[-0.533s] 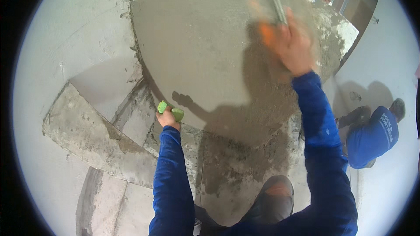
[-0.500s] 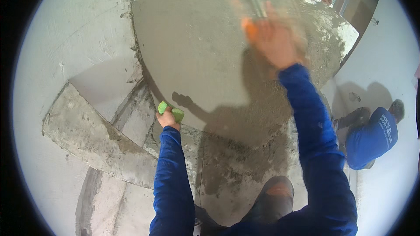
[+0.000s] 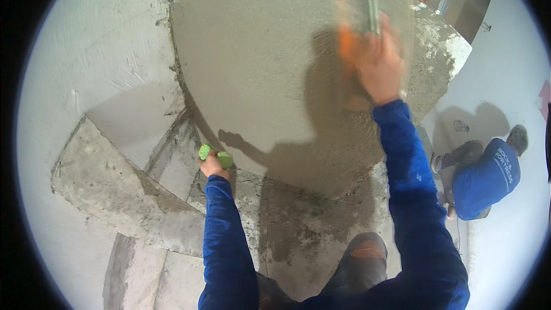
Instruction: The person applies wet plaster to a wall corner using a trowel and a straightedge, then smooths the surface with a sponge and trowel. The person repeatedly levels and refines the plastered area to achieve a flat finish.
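Wet grey plaster (image 3: pixel 247 69) covers a broad slab in front of me. My right hand (image 3: pixel 381 74) is closed on the orange handle of a plastering trowel (image 3: pixel 372 0), whose wide blade lies over the far right part of the plaster. Motion blurs the blade and fingers, so its exact contact with the surface is unclear. Near the slab's lower left edge, my left hand (image 3: pixel 212 166) is closed round a light green sponge (image 3: pixel 225 159), which bulges out on both sides of the grip.
Below left, bare concrete steps (image 3: pixel 115 172) with rough edges run beside a pale wall (image 3: pixel 97 40). A co-worker in a blue shirt (image 3: pixel 485 181) crouches at the right by another pale wall. My knee (image 3: pixel 367 252) is close to the slab's near edge. Shadows fall across the plaster.
My right hand and the trowel have swept to the right and slightly nearer me across the plaster. My left hand keeps the sponge, shifted only slightly. The co-worker has barely moved.
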The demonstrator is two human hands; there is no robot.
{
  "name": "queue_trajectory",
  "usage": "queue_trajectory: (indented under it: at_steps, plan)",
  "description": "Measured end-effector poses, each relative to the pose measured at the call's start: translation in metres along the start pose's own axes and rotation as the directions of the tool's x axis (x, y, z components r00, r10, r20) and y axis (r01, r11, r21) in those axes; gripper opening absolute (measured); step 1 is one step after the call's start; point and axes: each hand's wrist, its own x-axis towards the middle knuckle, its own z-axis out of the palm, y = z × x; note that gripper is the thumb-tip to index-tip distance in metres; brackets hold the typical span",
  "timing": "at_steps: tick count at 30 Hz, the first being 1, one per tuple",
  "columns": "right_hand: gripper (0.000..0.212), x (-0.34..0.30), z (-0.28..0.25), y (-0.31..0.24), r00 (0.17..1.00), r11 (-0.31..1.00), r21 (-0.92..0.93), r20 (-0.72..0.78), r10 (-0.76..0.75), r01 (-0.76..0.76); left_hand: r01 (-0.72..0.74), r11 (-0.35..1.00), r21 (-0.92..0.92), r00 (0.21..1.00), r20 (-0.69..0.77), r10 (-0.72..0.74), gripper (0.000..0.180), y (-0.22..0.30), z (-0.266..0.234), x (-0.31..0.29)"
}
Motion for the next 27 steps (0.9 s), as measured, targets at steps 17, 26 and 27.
queue_trajectory:
  at_steps: [17, 26, 27]
  plan:
    - [0.048, 0.018, 0.029, -0.046, 0.988, 0.978, -0.208, 0.151, 0.022, 0.01, 0.05, 0.994, -0.102, 0.999, 0.013, -0.049, 0.052, 0.017, -0.01, 0.005]
    - [0.062, -0.171, 0.071, -0.007, 0.891, 0.992, -0.092, 0.452, -0.033, 0.084, 0.107, 0.988, -0.112, 0.991, 0.093, -0.096, 0.051, 0.022, -0.017, 0.022]
    - [0.062, -0.161, 0.04, 0.026, 0.936, 0.976, -0.166, 0.344, -0.074, 0.138, 0.129, 0.985, -0.112, 0.989, 0.09, -0.12, 0.049, 0.021, -0.016, 0.026]
